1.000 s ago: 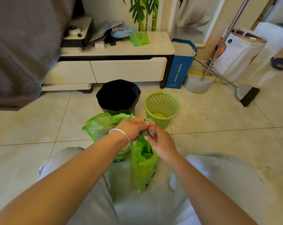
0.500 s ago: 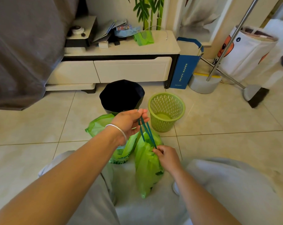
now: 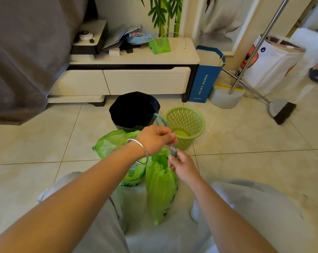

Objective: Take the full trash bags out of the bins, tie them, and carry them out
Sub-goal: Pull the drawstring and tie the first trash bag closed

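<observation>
- Knees in grey trousers [image 3: 255, 207] sit nearest the camera, either side of the green trash bag [image 3: 161, 190], which hangs straight below the grip and reaches down between the legs.
- Right hand [image 3: 184, 166] is the lower grip: fingertips closed in a pinch on the teal drawstring [image 3: 173, 151] right at the bag's gathered mouth.
- Left hand [image 3: 155, 137], with a silver bangle [image 3: 139, 152] on the wrist, is just above it, fingers curled round the same drawstring, and a loop of it pokes out past the knuckles on the far side.
- Second green bag [image 3: 114, 143] sits on the floor to the left of the grip, mouth wide open, touching the first bag.
- Just beyond the grip: black-lined bin [image 3: 134, 110] a bit left, green mesh basket [image 3: 184, 123] a bit right, close together on the tiled floor [image 3: 245, 143].
- Further back there's a low white TV cabinet [image 3: 136, 79], its surface cluttered with papers, plus a blue paper bag [image 3: 204, 79] and a broom [image 3: 280, 110] off to the right.
</observation>
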